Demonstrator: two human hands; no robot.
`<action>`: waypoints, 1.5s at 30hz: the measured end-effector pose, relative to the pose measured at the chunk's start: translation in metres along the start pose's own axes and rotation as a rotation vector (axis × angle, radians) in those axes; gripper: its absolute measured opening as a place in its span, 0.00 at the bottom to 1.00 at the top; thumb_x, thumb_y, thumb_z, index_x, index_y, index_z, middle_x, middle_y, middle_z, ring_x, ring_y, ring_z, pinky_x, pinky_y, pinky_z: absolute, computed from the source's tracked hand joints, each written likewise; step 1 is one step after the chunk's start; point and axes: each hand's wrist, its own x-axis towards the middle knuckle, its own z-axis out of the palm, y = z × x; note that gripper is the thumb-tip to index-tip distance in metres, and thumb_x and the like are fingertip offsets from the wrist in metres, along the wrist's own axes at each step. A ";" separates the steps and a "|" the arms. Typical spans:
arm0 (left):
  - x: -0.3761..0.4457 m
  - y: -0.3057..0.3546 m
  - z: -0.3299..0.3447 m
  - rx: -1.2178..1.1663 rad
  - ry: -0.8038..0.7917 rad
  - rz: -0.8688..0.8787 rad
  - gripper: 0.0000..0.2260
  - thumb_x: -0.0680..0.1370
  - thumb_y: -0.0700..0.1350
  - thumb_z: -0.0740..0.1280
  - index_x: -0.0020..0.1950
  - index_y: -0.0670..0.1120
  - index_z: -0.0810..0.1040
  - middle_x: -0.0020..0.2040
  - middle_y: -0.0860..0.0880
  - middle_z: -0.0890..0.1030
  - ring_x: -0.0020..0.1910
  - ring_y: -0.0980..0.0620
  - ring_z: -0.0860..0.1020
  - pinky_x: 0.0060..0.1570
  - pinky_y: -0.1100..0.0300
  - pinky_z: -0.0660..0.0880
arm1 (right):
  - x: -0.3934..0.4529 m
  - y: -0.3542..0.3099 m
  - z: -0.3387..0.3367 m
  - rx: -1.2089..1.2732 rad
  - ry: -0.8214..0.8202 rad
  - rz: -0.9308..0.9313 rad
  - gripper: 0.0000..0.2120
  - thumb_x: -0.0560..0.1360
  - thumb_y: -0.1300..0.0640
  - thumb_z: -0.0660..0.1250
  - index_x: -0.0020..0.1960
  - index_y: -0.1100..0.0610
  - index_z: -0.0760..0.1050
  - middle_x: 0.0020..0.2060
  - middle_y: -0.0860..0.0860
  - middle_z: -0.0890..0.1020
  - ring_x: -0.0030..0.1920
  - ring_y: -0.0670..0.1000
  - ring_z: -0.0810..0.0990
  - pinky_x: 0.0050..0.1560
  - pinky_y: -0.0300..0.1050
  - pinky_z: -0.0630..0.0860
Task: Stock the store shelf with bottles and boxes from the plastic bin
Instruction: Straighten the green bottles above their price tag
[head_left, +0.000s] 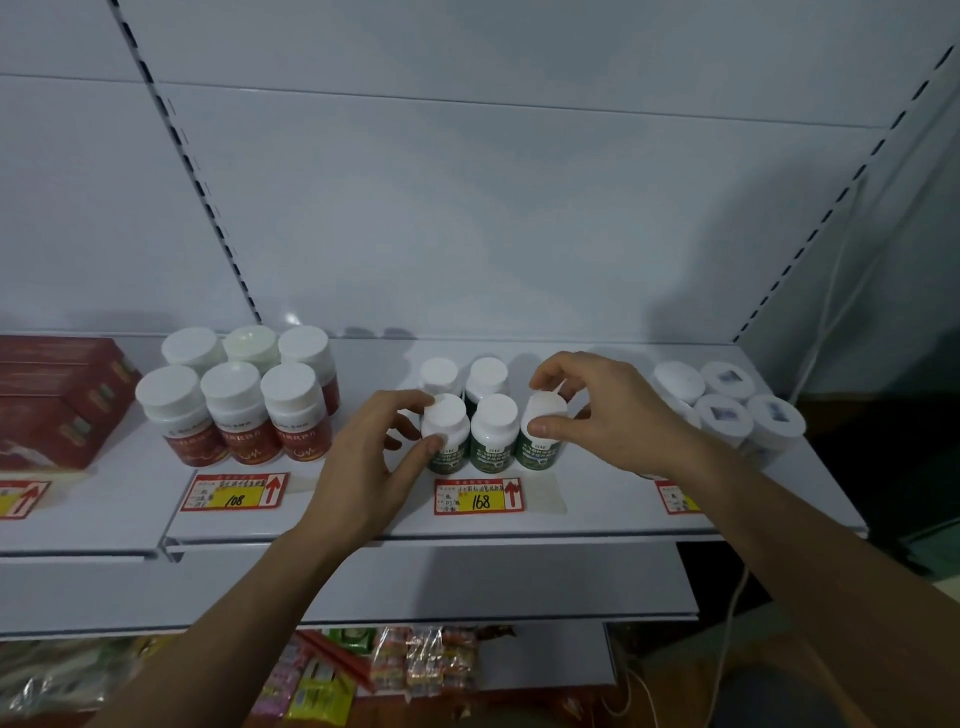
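Observation:
Several green-labelled bottles with white caps stand in two rows on the white shelf (597, 514). My left hand (371, 462) grips the front left green bottle (445, 434) by its cap, thumb in front and fingers behind. My right hand (608, 410) pinches the cap of the front right green bottle (540, 441), which leans slightly. Between them stands the front middle green bottle (496, 431), untouched. Two more green bottles (485, 376) stand behind. The plastic bin is out of view.
Several red-labelled bottles (236, 410) stand to the left, with red boxes (57, 400) at the far left. White jars (727, 400) sit at the right end. Price tags (479, 496) lie on the shelf front. Packaged goods (415, 660) fill a lower shelf.

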 end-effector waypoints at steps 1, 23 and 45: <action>0.002 0.001 -0.002 -0.014 0.009 -0.006 0.14 0.79 0.52 0.67 0.64 0.51 0.74 0.58 0.56 0.79 0.51 0.58 0.79 0.48 0.58 0.80 | 0.002 -0.001 -0.003 -0.001 0.022 -0.017 0.14 0.74 0.45 0.74 0.58 0.44 0.77 0.53 0.41 0.79 0.53 0.42 0.78 0.48 0.42 0.78; 0.121 0.006 -0.012 0.183 -0.465 -0.162 0.05 0.81 0.47 0.69 0.54 0.51 0.84 0.51 0.55 0.84 0.38 0.57 0.82 0.42 0.61 0.77 | 0.077 -0.036 -0.011 -0.320 -0.440 -0.108 0.19 0.82 0.56 0.64 0.71 0.42 0.73 0.65 0.47 0.77 0.59 0.50 0.77 0.56 0.45 0.71; 0.085 0.012 -0.007 -0.160 -0.358 -0.229 0.22 0.81 0.61 0.61 0.72 0.54 0.73 0.62 0.56 0.80 0.57 0.62 0.79 0.56 0.60 0.76 | 0.035 -0.008 -0.007 0.096 -0.205 0.005 0.24 0.82 0.44 0.63 0.76 0.41 0.63 0.70 0.44 0.73 0.66 0.46 0.74 0.65 0.47 0.73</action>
